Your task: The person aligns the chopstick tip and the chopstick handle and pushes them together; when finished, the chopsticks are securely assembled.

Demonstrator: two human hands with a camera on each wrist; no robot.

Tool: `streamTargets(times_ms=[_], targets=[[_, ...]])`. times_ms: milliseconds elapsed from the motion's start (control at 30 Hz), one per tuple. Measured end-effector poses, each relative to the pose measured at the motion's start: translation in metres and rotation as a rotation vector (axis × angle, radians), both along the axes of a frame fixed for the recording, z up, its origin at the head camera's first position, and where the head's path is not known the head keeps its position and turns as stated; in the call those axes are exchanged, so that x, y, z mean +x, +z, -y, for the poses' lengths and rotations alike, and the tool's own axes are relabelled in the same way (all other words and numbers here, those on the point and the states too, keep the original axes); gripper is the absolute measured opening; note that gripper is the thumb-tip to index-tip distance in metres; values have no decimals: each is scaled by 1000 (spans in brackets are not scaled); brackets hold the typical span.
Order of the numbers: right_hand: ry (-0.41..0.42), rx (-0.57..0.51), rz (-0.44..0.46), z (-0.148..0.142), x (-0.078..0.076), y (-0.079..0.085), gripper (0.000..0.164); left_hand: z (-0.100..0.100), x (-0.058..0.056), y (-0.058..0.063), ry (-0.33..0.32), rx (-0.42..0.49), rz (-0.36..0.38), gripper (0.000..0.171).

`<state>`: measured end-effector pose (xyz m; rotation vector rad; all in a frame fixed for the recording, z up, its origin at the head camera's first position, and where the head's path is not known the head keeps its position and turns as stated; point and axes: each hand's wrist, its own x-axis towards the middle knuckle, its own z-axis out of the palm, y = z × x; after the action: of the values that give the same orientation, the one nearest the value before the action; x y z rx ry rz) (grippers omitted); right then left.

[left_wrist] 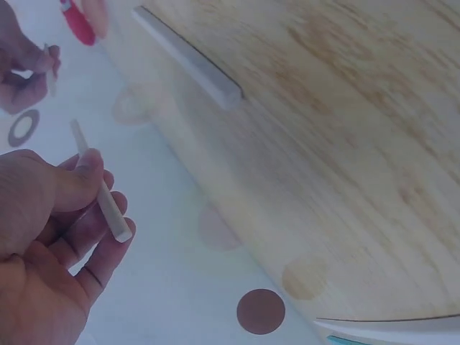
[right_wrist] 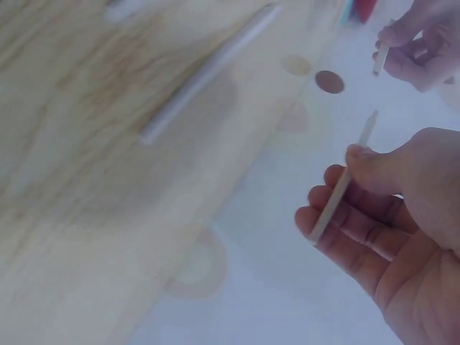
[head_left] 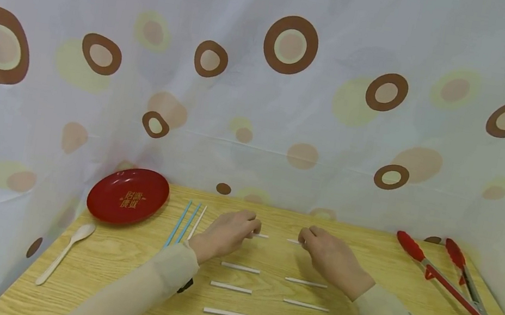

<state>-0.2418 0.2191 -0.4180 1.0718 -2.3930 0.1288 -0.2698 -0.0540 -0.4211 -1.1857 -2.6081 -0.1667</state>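
Note:
In the head view, my left hand (head_left: 227, 231) and right hand (head_left: 332, 259) face each other over the far middle of the table. My left thumb and fingertips pinch a short white stick (left_wrist: 115, 219), blunt at its near end. Between my right thumb and fingers is another short white stick (right_wrist: 332, 213), with a narrower tip. The two sticks point at each other with a gap between them. Nearer me lie two columns of similar sticks, the left column (head_left: 232, 288) with plain ends and the right column (head_left: 305, 305) with thin stubs at their left ends.
Left of my hands stand out a red plate (head_left: 111, 204) with gold characters, a pale spoon (head_left: 59, 258), two thin blue sticks (head_left: 178, 223) and a long white stick (head_left: 197, 222). Red-tipped tongs (head_left: 451, 291) lie at the right. A patterned curtain (head_left: 279, 112) surrounds the wooden table.

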Motion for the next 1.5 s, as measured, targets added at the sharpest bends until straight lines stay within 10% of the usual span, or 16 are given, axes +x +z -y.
streamTargets(times_ms=[800,1500], targets=[[62,-34,-66,10,0,20,18,-9,4,31,-24,85,-91,15],[58,-52,-55,15,4,21,23,-11,6,26,-37,58,-165,14]])
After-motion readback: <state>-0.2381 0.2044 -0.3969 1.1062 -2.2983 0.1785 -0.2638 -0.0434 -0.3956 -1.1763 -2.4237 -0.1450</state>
